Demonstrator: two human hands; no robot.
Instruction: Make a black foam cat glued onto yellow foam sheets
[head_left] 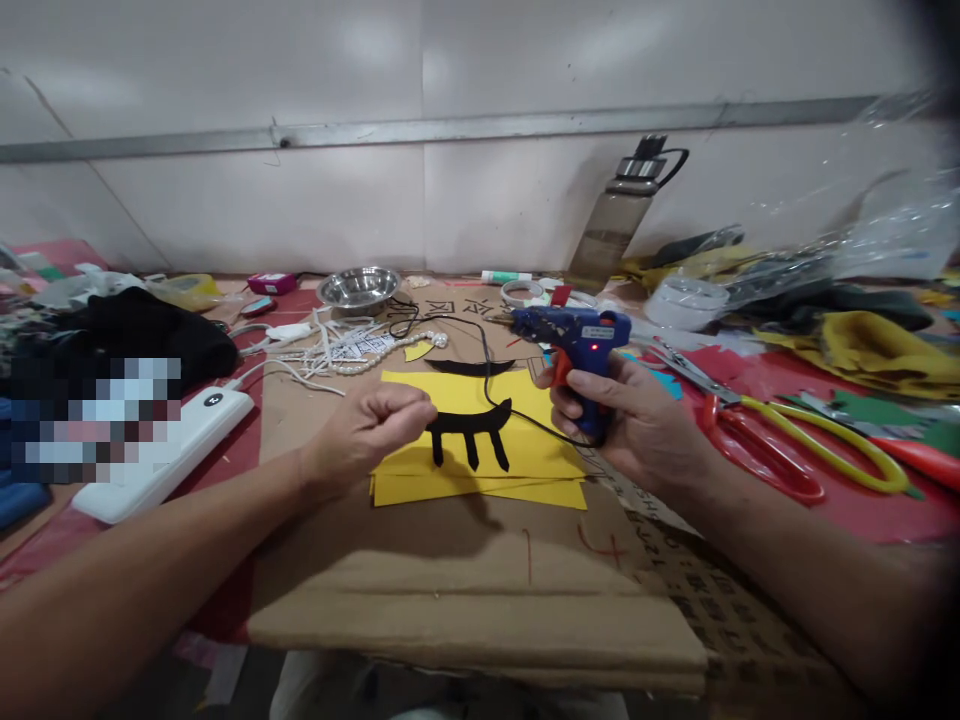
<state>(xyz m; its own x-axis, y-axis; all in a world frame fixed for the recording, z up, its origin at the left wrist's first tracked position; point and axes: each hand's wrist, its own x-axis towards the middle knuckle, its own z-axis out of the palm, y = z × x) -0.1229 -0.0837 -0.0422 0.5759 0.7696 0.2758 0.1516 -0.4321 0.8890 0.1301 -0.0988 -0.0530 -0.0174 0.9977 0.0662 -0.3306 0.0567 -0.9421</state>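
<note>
My left hand [390, 425] pinches the left end of a black eyelash-shaped cutout [471, 422], a curved band with three prongs pointing down. The cutout is held up in front of yellow sheets [480, 490] stacked on the cardboard. In my right hand [626, 405] is a blue glue gun [574, 328] with an orange trigger, its nozzle pointing left and a small red light lit on its side. The gun's black cord passes behind the cutout. Just beyond the yellow sheets lies another black curved strip [471, 368].
Scissors [750, 410] with red and yellow handles lie at right, near yellow felt [892, 350]. A water bottle [615, 220] stands by the wall. At left are a white power bank [169, 450] and black cloth [157, 340]. A metal bowl [360, 290] and pearl beads [409, 350] sit behind.
</note>
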